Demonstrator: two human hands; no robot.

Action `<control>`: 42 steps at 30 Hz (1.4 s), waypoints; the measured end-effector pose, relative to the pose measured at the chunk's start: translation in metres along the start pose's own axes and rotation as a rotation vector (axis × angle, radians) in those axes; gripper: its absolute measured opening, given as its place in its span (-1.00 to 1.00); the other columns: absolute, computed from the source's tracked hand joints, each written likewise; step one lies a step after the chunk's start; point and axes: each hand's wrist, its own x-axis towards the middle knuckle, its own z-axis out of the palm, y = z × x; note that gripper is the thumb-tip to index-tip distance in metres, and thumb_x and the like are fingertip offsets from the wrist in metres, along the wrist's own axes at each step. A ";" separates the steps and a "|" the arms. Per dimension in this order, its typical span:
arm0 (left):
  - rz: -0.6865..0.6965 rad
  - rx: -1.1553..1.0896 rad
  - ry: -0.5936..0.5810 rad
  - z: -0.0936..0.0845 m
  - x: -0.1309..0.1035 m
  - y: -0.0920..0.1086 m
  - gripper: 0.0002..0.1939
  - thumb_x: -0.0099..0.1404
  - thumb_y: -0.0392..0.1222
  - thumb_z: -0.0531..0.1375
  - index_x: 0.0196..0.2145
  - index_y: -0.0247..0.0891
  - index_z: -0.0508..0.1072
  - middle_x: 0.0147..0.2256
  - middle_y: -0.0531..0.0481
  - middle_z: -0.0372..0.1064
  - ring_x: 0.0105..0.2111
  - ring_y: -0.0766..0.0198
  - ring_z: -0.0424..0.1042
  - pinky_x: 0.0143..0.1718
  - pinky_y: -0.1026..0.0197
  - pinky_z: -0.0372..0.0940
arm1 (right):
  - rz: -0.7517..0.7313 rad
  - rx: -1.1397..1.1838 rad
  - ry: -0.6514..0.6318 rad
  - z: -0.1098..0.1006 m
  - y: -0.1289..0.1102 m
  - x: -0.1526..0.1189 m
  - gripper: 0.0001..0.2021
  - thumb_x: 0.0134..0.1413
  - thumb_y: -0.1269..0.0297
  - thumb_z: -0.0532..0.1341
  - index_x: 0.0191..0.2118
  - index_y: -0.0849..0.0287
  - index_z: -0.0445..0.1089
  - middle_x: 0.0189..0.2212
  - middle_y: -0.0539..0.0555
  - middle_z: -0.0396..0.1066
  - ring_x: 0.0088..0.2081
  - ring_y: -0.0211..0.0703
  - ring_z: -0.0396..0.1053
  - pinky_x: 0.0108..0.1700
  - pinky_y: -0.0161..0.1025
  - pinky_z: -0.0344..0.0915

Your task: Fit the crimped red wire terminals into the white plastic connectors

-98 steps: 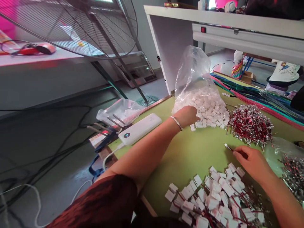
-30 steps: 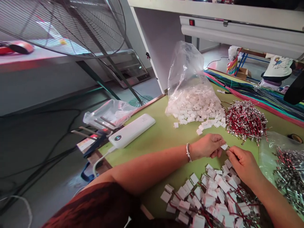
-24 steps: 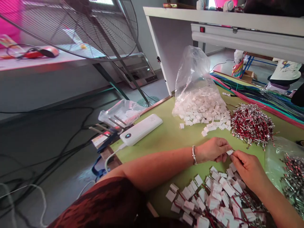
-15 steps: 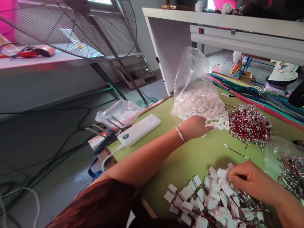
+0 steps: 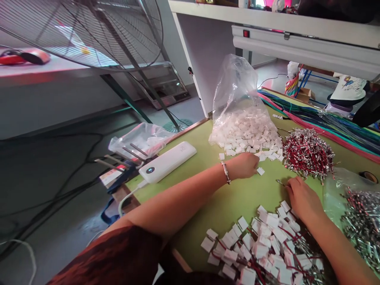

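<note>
My left hand [image 5: 245, 164] is closed at the front of a loose spread of white plastic connector housings [image 5: 234, 146]. One single housing [image 5: 260, 171] lies right by its fingertips; whether they touch it, and what the fingers hold, is hidden. My right hand [image 5: 304, 200] pinches a short wire with metal terminals [image 5: 280, 182], its tip sticking out to the left. Behind that hand is a heap of short red wires with crimped ends [image 5: 308, 152]. Nearer me lies a pile of white housings with red wires attached [image 5: 264, 245].
A clear plastic bag [image 5: 234, 85] of housings stands at the back. Another bag with terminal wires [image 5: 362, 217] lies at right. Long coloured wires [image 5: 320, 118] run along the far right. A white power bank [image 5: 169, 161] sits at the left edge, near a large fan [image 5: 118, 35].
My right hand has moved from the pile of wired housings up to the lone wire and pinched it. My left hand's fingers have curled in, and a single housing now shows beside them.
</note>
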 end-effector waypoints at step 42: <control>0.152 -1.393 -0.308 0.034 0.000 0.035 -0.59 0.00 0.05 0.37 -0.35 -0.36 0.47 -0.53 0.05 0.40 -0.57 0.43 0.34 -0.53 0.35 0.23 | -0.013 0.567 0.078 -0.025 -0.018 -0.012 -0.75 0.21 0.26 -0.01 -0.46 0.14 0.29 -0.61 -0.01 0.33 -0.56 -0.24 0.22 -0.49 -0.33 0.07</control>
